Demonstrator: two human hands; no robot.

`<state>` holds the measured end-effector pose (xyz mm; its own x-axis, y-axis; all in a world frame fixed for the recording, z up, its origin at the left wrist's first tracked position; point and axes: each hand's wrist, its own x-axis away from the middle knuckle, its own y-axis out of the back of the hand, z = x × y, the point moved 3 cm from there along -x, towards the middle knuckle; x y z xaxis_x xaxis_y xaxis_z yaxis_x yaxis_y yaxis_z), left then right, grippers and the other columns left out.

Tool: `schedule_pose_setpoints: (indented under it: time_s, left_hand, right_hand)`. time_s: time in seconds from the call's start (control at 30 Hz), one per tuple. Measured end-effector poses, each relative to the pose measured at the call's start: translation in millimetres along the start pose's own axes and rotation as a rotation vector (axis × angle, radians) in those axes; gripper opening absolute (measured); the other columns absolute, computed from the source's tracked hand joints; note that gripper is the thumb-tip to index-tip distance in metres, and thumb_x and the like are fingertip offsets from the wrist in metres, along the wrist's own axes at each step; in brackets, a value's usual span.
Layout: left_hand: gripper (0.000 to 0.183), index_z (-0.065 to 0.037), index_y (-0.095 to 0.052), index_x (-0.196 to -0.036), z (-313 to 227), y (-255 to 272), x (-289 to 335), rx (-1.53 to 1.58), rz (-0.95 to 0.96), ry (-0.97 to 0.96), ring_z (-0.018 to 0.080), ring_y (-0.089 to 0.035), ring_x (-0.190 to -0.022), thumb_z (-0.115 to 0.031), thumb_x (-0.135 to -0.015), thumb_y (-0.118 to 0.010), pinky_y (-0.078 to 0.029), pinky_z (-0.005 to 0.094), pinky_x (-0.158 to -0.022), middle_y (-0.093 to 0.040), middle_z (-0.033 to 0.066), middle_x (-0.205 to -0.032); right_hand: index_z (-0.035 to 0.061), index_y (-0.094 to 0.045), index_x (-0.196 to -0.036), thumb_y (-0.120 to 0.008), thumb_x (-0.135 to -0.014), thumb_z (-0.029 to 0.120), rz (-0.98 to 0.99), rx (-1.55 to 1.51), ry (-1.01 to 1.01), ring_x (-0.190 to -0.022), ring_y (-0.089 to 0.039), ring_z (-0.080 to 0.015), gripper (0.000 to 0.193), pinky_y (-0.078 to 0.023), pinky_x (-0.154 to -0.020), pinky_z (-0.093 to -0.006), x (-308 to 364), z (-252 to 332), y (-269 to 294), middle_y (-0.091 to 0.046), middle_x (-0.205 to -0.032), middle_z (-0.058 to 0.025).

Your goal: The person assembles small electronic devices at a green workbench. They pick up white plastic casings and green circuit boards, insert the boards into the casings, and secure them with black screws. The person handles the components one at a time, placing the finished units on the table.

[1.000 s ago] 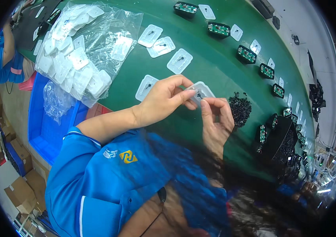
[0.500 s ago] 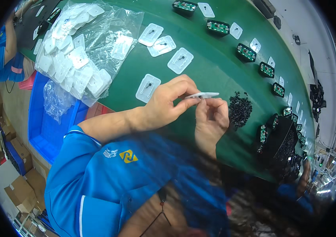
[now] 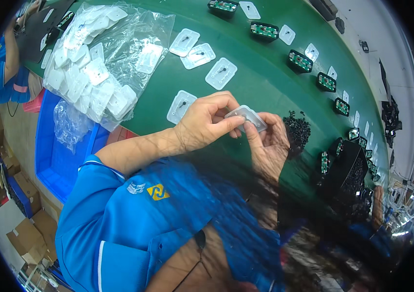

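One clear pad (image 3: pixel 247 117) is pinched in the grip of both the left hand (image 3: pixel 207 124) and right hand (image 3: pixel 270 146), four pads (image 3: pixel 202 63) lie finished on the tabletop (image 3: pixel 265 92), and a bagful (image 3: pixel 95 63) is left.

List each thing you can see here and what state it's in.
Left hand: pinching the clear tray.
Right hand: holding the clear tray from below.
Clear tray: held above the green belt.
Plastic bag: open, full of trays.
Loaded trays: lying flat on the belt.
Black parts pile: loose heap.
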<state>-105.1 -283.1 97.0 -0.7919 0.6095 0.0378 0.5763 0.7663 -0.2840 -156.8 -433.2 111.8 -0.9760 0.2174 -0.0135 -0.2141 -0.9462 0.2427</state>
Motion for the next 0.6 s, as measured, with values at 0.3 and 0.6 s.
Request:
schedule_pose_setpoints:
  time_s: [0.3, 0.6]
  left_hand:
    - [0.013, 0.002, -0.054, -0.097, 2.2, 3.1, -3.4, -0.006, -0.005, 0.077, 0.0118, -0.064, -0.072, -0.009, -0.091, -0.056, -0.051, 0.0238, -0.066, -0.063, 0.0082, -0.088]
    - [0.009, 0.002, -0.054, -0.096, 3.2, 10.5, -33.4, -0.209, 0.037, 0.115, 0.0135, -0.063, -0.067, -0.002, -0.092, -0.049, -0.052, 0.0254, -0.061, -0.063, 0.0115, -0.089]
  right_hand:
    - [0.0012, -0.055, -0.086, -0.071, -0.08, 0.009, -0.049, 0.022, 0.054, -0.057, -0.04, -0.0019, 0.019, -0.031, -0.048, -0.0184, 2.1, -3.6, -4.2, -0.049, -0.074, 0.0012]
    - [-0.0005, -0.048, -0.11, -0.067, -0.085, 0.008, 0.009, -0.377, -0.086, -0.068, -0.048, -0.0029, 0.033, -0.041, -0.059, -0.017, 0.6, -22.8, 6.9, -0.056, -0.095, -0.0044]
